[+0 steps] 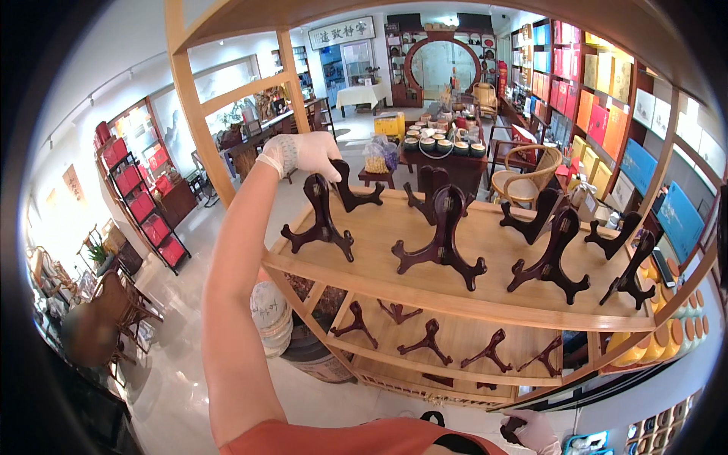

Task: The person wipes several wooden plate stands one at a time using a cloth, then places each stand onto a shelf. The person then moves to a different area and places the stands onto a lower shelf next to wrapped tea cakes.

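Observation:
My left hand, in a white glove, reaches to the shelf's back left corner. Its thumb and fingers pinch the top of a dark wooden display easel. Just in front of it stands another open folding easel. A larger easel occupies the middle of the top shelf board, with more like it toward the right. My right hand, also gloved, is low at the bottom edge, closed around a small dark object whose kind I cannot make out.
Lower boards of the rack hold smaller easels. A wooden upright rises left of my arm. Stacked wrapped round packages sit beside the rack. Yellow jars and a phone are at right. Beyond are a table of jars and a rattan chair.

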### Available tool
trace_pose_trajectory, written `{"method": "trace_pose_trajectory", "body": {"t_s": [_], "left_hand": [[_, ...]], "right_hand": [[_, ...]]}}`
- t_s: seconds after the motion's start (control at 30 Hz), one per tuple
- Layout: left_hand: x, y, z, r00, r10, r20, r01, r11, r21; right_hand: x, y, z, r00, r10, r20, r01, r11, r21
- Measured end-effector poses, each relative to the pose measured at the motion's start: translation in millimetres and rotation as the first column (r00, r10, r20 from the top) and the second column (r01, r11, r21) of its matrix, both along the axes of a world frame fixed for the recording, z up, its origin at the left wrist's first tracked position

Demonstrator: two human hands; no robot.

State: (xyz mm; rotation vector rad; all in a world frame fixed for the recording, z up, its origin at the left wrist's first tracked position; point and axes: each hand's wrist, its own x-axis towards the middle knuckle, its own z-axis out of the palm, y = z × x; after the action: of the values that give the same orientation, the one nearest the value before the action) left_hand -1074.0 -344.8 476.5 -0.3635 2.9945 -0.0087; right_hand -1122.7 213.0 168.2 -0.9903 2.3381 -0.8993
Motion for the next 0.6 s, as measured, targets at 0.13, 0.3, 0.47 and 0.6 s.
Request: {"method": "trace_pose_trajectory", "body": {"t_s": [0.13,0.3,0.47,0.6], "left_hand": [[2,-4,-6,0.996,-0.021,-0.092,0.037,0.985,0.168],[-4,-1,4,0.991,0.135,0.017,-0.136,0.988,0.074],[2,-15,-1,0.999,-0.005,-0.050,0.009,0.996,0.091],[3,11,5,0.999,0.038,-0.026,-0.035,0.994,0.105]], "right_hand": [[1,-5,-10,0.987,-0.117,0.110,0.114,0.993,0.030],[0,-13,-13,0.995,-0.067,0.068,0.067,0.998,0.000],[6,-10,-11,0.999,-0.034,0.011,0.035,0.999,-0.032],[8,4,-22,0.998,-0.045,0.051,0.047,0.999,-0.027]]}}
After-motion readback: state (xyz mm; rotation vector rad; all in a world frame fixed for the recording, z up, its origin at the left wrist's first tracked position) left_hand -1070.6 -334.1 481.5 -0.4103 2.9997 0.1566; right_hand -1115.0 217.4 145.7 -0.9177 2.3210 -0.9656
